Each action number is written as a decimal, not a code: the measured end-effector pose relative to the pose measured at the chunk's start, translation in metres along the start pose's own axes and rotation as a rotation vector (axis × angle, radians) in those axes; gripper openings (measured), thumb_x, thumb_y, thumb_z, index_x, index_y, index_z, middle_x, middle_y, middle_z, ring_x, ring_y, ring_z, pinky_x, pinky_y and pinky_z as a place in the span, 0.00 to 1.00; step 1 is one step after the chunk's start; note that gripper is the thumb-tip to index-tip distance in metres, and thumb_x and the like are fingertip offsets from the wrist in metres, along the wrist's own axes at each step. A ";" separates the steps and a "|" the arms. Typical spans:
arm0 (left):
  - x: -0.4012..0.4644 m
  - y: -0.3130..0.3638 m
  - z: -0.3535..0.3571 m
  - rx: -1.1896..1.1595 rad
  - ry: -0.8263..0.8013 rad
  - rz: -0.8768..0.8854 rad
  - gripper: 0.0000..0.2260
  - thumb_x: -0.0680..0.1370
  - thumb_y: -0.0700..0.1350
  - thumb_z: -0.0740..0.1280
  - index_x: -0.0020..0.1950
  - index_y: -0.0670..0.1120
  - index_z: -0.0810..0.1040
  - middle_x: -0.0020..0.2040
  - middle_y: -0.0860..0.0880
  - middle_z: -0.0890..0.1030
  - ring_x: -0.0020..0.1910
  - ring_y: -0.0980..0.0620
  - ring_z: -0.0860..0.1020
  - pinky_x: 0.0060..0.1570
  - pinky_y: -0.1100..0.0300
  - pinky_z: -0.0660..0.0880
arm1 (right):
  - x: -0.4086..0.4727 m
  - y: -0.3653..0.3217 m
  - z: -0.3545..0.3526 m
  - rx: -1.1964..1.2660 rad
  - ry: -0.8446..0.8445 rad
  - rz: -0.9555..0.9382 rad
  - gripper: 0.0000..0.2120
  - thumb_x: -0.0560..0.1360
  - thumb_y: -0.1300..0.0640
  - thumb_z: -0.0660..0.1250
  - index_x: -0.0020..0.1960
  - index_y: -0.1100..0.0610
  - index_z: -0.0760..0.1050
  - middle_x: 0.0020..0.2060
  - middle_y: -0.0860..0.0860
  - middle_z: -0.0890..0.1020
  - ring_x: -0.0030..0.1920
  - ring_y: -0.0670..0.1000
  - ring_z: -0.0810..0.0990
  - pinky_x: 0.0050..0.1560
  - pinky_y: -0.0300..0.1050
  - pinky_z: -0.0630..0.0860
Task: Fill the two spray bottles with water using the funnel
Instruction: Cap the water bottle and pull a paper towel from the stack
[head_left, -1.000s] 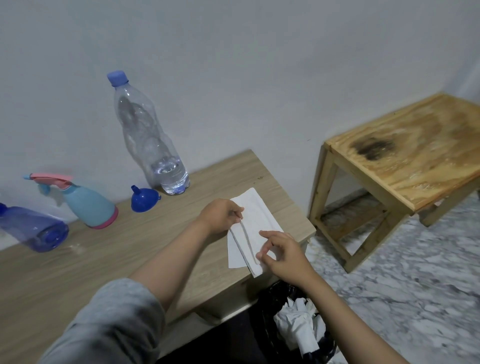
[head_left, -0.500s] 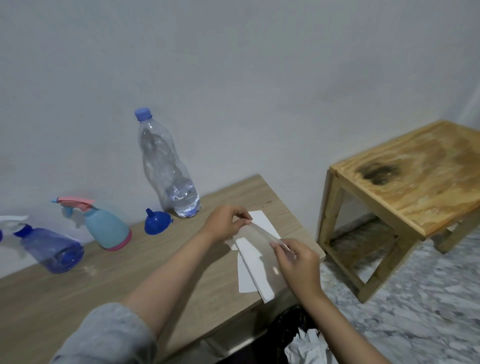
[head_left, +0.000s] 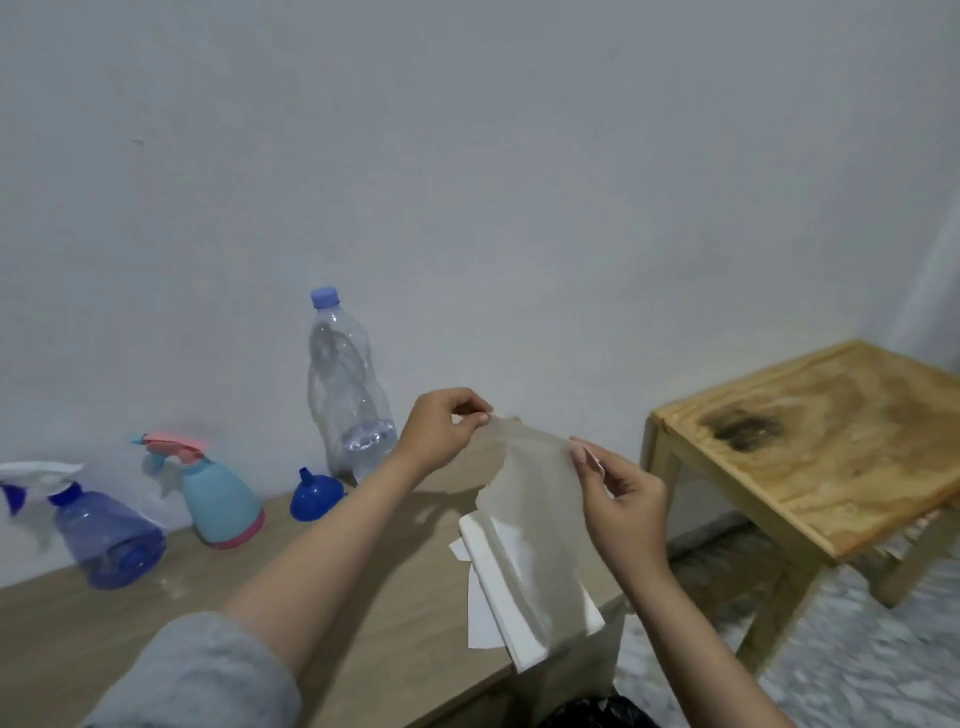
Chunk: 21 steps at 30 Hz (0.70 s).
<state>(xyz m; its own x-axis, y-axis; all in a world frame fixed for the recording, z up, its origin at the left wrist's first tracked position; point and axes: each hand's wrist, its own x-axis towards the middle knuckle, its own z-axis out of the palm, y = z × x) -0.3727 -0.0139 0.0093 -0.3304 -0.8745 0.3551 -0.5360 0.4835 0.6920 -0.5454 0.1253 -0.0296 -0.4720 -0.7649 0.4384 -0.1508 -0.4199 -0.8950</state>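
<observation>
Along the wall on the wooden table (head_left: 156, 613) stand a purple spray bottle (head_left: 106, 535) with a white trigger and a light blue spray bottle (head_left: 221, 496) with a pink trigger. A blue funnel (head_left: 314, 496) lies upside down beside a clear water bottle (head_left: 350, 395) with a blue cap and a little water at its bottom. My left hand (head_left: 441, 428) and my right hand (head_left: 618, 499) each pinch a top corner of a thin tissue sheet (head_left: 535, 493), lifted above a stack of white tissues (head_left: 519, 603).
A wooden stool (head_left: 810, 447) with a dark stain stands to the right on the marbled floor. A black bin bag (head_left: 597, 714) sits below the table's right edge. A plain wall runs behind the table.
Both hands have lifted one tissue sheet up off the stack. The camera has tilted upward, so the table and bottles sit lower in view.
</observation>
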 end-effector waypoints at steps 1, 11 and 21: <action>0.002 0.005 -0.002 -0.009 0.015 0.012 0.03 0.74 0.38 0.71 0.44 0.44 0.83 0.42 0.50 0.84 0.43 0.57 0.80 0.47 0.74 0.72 | 0.002 -0.003 -0.001 0.012 -0.004 -0.010 0.09 0.74 0.58 0.70 0.51 0.46 0.81 0.43 0.36 0.84 0.50 0.40 0.83 0.50 0.34 0.78; 0.001 0.025 -0.011 -0.004 0.026 0.038 0.05 0.75 0.37 0.68 0.43 0.46 0.82 0.42 0.51 0.83 0.44 0.55 0.79 0.46 0.70 0.72 | 0.005 -0.021 -0.010 0.032 -0.023 -0.036 0.14 0.70 0.45 0.67 0.51 0.50 0.83 0.44 0.40 0.85 0.50 0.42 0.83 0.47 0.33 0.77; 0.005 0.045 -0.026 -0.076 0.139 0.087 0.08 0.75 0.37 0.68 0.41 0.50 0.82 0.39 0.58 0.82 0.44 0.59 0.80 0.43 0.77 0.69 | 0.009 -0.040 -0.009 -0.034 0.020 -0.100 0.13 0.74 0.50 0.67 0.53 0.56 0.83 0.48 0.46 0.85 0.53 0.42 0.82 0.56 0.45 0.79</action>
<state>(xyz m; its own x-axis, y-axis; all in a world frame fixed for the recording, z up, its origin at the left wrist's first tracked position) -0.3784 0.0023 0.0585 -0.2590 -0.8291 0.4955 -0.4479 0.5576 0.6989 -0.5518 0.1393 0.0095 -0.4705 -0.7100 0.5240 -0.2267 -0.4766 -0.8494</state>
